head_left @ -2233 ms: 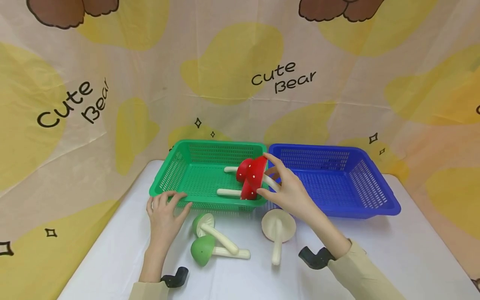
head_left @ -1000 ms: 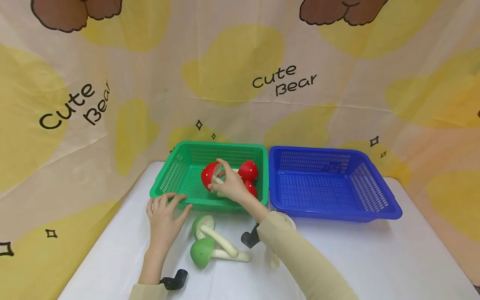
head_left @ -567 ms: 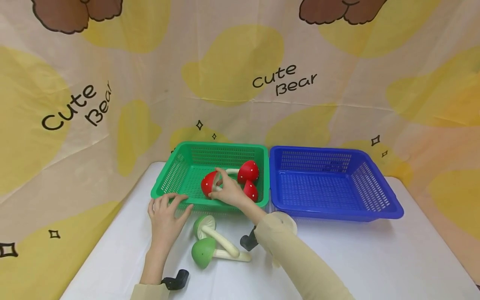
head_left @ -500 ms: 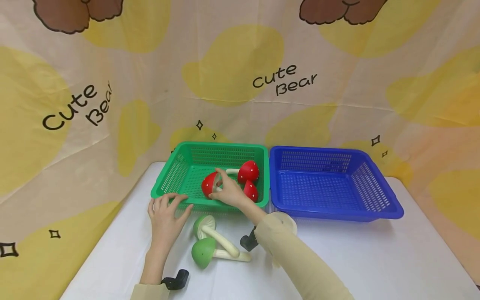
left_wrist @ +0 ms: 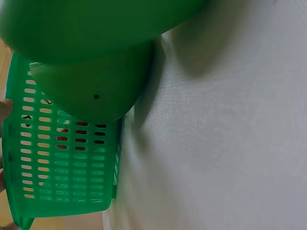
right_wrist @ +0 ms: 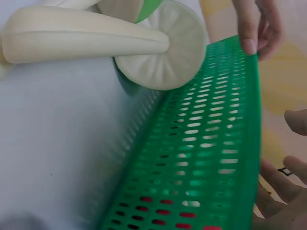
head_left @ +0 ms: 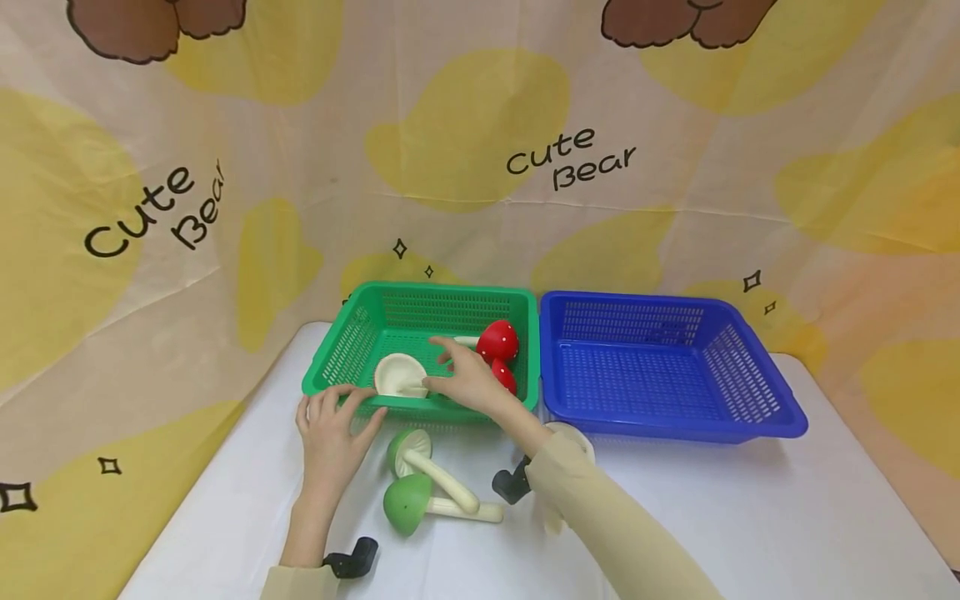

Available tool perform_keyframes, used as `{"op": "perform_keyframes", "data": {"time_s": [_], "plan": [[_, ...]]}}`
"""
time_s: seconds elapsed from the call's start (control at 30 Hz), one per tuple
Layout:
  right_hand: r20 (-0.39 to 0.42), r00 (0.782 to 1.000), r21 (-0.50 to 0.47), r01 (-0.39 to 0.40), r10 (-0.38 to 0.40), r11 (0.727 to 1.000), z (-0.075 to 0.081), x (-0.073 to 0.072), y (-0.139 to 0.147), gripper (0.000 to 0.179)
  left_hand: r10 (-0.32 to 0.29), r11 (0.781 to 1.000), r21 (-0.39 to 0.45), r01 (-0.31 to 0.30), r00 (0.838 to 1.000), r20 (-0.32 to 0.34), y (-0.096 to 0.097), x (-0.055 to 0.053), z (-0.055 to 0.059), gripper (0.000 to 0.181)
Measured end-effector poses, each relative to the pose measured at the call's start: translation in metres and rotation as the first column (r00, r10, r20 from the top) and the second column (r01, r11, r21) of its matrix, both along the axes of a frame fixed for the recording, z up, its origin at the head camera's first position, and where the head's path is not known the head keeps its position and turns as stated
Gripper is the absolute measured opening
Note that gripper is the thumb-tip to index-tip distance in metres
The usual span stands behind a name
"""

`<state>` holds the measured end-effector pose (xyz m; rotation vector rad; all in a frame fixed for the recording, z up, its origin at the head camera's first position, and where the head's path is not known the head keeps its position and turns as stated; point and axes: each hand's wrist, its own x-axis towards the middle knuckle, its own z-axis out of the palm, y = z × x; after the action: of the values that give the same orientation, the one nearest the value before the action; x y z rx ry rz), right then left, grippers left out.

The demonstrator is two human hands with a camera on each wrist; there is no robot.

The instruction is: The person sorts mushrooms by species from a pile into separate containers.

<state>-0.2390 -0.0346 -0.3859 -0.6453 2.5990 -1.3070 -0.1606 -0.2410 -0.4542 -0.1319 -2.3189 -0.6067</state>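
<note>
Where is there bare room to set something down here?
Inside the blue perforated plastic basket, and on the white tablecloth in front of it, right of the beige right sleeve. Crowded: the right half of the green perforated plastic basket, with two red white-spotted mushrooms and the right hand, and the tablecloth before it, with two green-capped mushrooms.

Staged-looking indoor corner; home or studio, cannot tell. Printed "Cute Bear" cloth [head_left: 465,125] draped like walls beyond left hand [head_left: 327,433] and right hand [head_left: 471,381]; white-covered bench [head_left: 712,517] beneath both; black wrist-worn device [head_left: 358,557] just behind left hand.
</note>
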Motion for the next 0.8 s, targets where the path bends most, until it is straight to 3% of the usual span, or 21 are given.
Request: {"op": "perform_keyframes", "data": {"time_s": [0.23, 0.43, 0.8], "plan": [[-0.087, 0.996, 0.011, -0.032, 0.033, 0.999, 0.019, 0.013, 0.020, 0.044, 0.004, 1.000, 0.009, -0.004, 1.000, -0.005, -0.001, 0.001, 0.001, 0.028], [-0.131, 0.991, -0.012, -0.039, 0.037, 0.999, 0.030, 0.024, 0.035, 0.040, 0.004, 1.000, 0.014, -0.004, 1.000, -0.008, -0.001, 0.000, 0.001, 0.028], [-0.191, 0.980, 0.006, 0.050, -0.048, 0.999, 0.038, 0.048, 0.071, 0.037, -0.008, 1.000, 0.014, 0.009, 1.000, -0.017, 0.001, -0.002, -0.001, 0.029]]}}
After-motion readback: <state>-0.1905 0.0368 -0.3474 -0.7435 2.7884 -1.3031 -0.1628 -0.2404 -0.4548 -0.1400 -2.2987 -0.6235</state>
